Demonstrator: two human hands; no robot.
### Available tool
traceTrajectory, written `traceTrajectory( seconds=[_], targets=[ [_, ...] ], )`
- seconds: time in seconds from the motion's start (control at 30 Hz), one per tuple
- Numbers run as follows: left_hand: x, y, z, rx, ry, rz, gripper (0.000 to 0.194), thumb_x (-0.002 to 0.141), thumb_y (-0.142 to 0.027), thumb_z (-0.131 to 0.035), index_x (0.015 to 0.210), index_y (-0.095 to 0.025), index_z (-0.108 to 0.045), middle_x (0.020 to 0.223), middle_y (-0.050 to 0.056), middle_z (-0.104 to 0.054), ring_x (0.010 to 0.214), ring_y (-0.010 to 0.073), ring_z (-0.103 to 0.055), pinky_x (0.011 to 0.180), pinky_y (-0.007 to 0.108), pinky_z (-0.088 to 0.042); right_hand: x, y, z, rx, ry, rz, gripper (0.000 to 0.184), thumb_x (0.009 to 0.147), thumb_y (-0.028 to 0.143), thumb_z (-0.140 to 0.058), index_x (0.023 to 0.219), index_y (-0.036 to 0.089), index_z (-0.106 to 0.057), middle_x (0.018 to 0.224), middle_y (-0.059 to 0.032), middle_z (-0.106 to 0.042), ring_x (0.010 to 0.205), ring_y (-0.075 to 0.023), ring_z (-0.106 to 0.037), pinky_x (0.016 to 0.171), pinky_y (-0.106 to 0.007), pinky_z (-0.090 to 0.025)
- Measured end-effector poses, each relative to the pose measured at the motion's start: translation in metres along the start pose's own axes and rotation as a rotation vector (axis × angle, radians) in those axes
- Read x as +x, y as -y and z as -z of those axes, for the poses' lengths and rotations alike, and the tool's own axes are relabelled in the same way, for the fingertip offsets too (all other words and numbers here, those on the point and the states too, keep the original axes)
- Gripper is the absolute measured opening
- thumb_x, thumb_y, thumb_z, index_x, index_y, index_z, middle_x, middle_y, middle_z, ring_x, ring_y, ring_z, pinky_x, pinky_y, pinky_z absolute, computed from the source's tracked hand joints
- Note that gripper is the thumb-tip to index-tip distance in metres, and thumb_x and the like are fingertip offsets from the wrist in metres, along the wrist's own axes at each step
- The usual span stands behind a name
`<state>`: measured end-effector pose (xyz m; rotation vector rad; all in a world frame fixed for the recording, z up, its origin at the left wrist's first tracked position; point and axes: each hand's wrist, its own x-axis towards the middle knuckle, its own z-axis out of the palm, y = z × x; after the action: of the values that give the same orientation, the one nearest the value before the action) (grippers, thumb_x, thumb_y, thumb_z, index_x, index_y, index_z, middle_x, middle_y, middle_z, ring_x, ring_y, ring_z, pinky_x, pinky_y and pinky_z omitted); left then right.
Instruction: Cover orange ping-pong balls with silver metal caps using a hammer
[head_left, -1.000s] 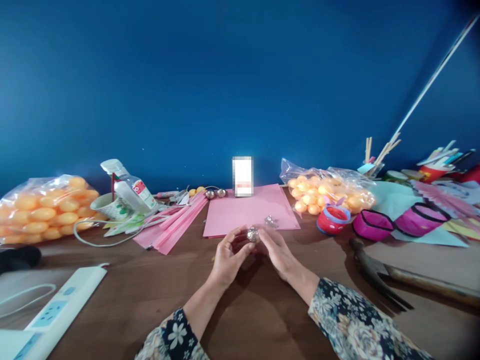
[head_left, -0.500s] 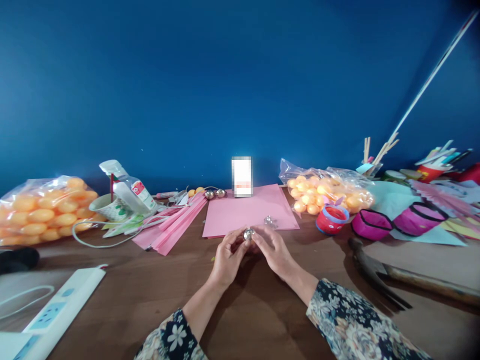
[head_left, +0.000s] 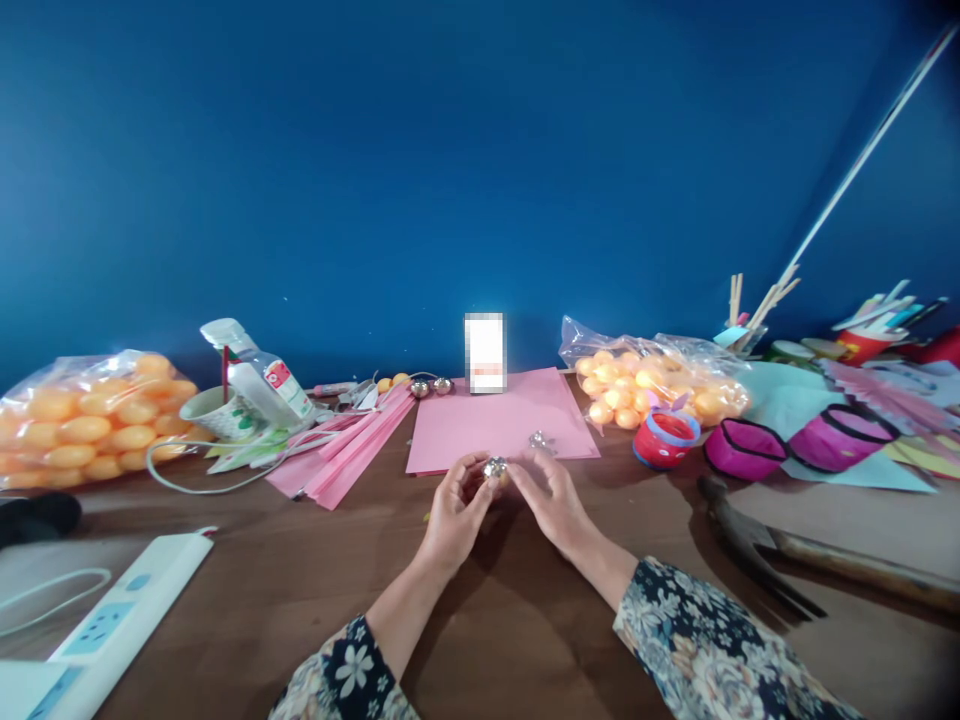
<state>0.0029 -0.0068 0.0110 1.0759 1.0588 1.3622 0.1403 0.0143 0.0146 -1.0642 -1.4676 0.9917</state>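
Note:
Near the front edge of the pink paper, my left hand (head_left: 459,515) pinches a small, shiny silver ball (head_left: 495,467) between thumb and fingers. Its surface looks uneven, and its underside is hidden by the fingers. Just right of the ball is my right hand (head_left: 551,505), thumb and fingers apart; the thumb tip is very close to the ball, and I cannot tell if it touches. Beyond the right fingers, a crumpled-looking silver piece (head_left: 539,441) lies on the pink paper (head_left: 487,425). Two smooth silver balls (head_left: 431,387) sit at the paper's far left corner.
Pink strips (head_left: 341,455), a plastic bottle (head_left: 274,385) and a bag of orange balls (head_left: 82,425) are left. A power strip (head_left: 124,600) lies nearer. Rightward are another ball bag (head_left: 637,385), a red cup (head_left: 664,445), magenta holders (head_left: 745,450) and a hammer (head_left: 757,550).
My right thumb and fingers have spread and drawn slightly away from the silver ball, exposing more of it. My left hand stays in place, holding the ball.

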Motion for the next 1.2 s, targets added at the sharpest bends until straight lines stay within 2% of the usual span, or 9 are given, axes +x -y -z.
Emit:
traceTrajectory(
  seconds=[0.17, 0.27, 0.43, 0.57, 0.7, 1.0, 1.2],
  targets=[
    [0.0008, -0.0006, -0.0001, 0.023, 0.040, -0.040, 0.042, 0.070, -0.030, -0.068, 0.108, -0.016, -0.055, 0.103, 0.008, -0.065, 0.094, 0.0196, -0.061, 0.085, 0.032, -0.049, -0.0009, 0.0007, -0.0011, -0.005, 0.011, 0.041, 0.019, 0.080, 0.032, -0.055, 0.091, 0.017, -0.060, 0.088, -0.0055, -0.069, 0.083, -0.0194, -0.065, 0.075, -0.030, -0.052],
    [0.0014, 0.0004, 0.0013, 0.080, 0.011, -0.047, 0.044, 0.067, -0.028, -0.071, 0.106, -0.016, -0.056, 0.099, 0.007, -0.067, 0.089, 0.0180, -0.063, 0.080, 0.028, -0.050, -0.0017, 0.0009, -0.0008, -0.020, 0.046, 0.074, 0.019, 0.082, 0.029, -0.054, 0.095, 0.018, -0.062, 0.095, -0.0068, -0.069, 0.090, -0.0202, -0.064, 0.079, -0.031, -0.051],
    [0.0011, 0.0013, 0.0021, 0.082, -0.030, 0.004, 0.043, 0.069, -0.031, -0.068, 0.108, -0.016, -0.056, 0.095, 0.006, -0.067, 0.084, 0.0167, -0.064, 0.075, 0.026, -0.051, -0.0025, -0.0006, 0.0014, -0.113, 0.049, 0.162, 0.019, 0.084, 0.024, -0.052, 0.096, 0.019, -0.065, 0.097, -0.0066, -0.069, 0.093, -0.0195, -0.063, 0.085, -0.032, -0.049],
    [0.0013, 0.0028, 0.0011, 0.014, -0.040, 0.010, 0.047, 0.070, -0.030, -0.068, 0.112, -0.018, -0.052, 0.100, 0.006, -0.066, 0.089, 0.0169, -0.063, 0.081, 0.029, -0.050, -0.0016, -0.0041, 0.0023, -0.123, 0.015, 0.183, 0.020, 0.085, 0.024, -0.050, 0.095, 0.019, -0.066, 0.094, -0.0073, -0.070, 0.088, -0.0201, -0.065, 0.081, -0.034, -0.051],
    [0.0015, 0.0023, 0.0003, -0.026, -0.012, 0.004, 0.040, 0.071, -0.031, -0.067, 0.106, -0.016, -0.054, 0.097, 0.007, -0.066, 0.090, 0.0185, -0.063, 0.083, 0.033, -0.050, -0.0019, -0.0052, 0.0022, -0.151, 0.008, 0.181, 0.018, 0.084, 0.023, -0.051, 0.094, 0.018, -0.065, 0.094, -0.0074, -0.070, 0.086, -0.0199, -0.065, 0.080, -0.033, -0.051],
    [0.0027, 0.0015, 0.0023, 0.082, -0.047, 0.012, 0.050, 0.063, -0.028, -0.073, 0.109, -0.015, -0.055, 0.094, 0.006, -0.068, 0.084, 0.0173, -0.064, 0.076, 0.027, -0.051, -0.0034, -0.0038, 0.0011, -0.208, -0.010, 0.198, 0.013, 0.082, 0.021, -0.052, 0.089, 0.019, -0.063, 0.088, -0.0058, -0.070, 0.083, -0.0196, -0.066, 0.073, -0.029, -0.053],
    [0.0036, 0.0046, 0.0026, 0.039, -0.078, 0.018, 0.051, 0.066, -0.031, -0.071, 0.112, -0.017, -0.055, 0.098, 0.006, -0.067, 0.085, 0.0166, -0.064, 0.079, 0.028, -0.051, -0.0042, -0.0043, 0.0008, -0.222, -0.008, 0.249, 0.018, 0.080, 0.014, -0.051, 0.092, 0.019, -0.063, 0.091, -0.0057, -0.070, 0.086, -0.0187, -0.066, 0.078, -0.030, -0.052]
  ],
)
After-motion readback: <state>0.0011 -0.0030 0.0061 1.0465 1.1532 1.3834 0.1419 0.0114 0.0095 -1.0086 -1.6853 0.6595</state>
